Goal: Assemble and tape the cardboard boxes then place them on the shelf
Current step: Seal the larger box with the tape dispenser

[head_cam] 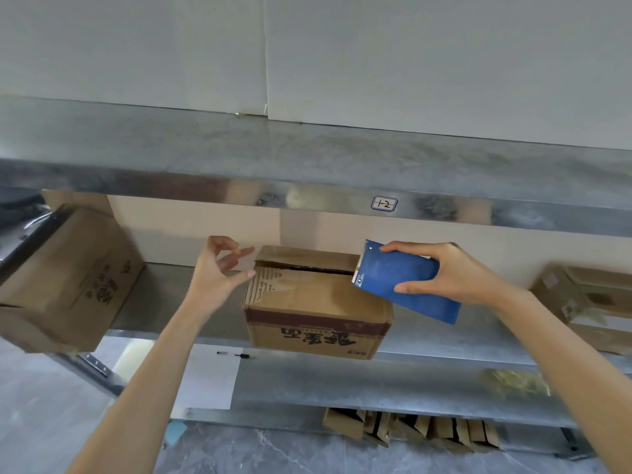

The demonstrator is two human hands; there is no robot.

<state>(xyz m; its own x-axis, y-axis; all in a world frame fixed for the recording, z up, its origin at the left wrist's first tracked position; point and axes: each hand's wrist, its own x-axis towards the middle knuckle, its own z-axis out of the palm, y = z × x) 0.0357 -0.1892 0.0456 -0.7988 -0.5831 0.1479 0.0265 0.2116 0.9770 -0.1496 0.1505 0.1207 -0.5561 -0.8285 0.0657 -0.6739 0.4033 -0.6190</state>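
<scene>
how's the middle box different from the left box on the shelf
The middle box sits level; the left box is tilted. The middle box has a dark red band and red characters; the left box has faint dark print. Both are brown cardboard on the metal shelf.

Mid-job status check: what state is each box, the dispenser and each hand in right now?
Middle box: on the shelf, flaps folded down, dark gap open along the seam.
Blue tape dispenser: held at the seam's right end.
Right hand: grip curled round the dispenser.
Left hand: fingers curled at the box's left end; tape between them cannot be made out.
Left box: assembled, at shelf's left.
Right box: partly cut off; unclear.
</scene>
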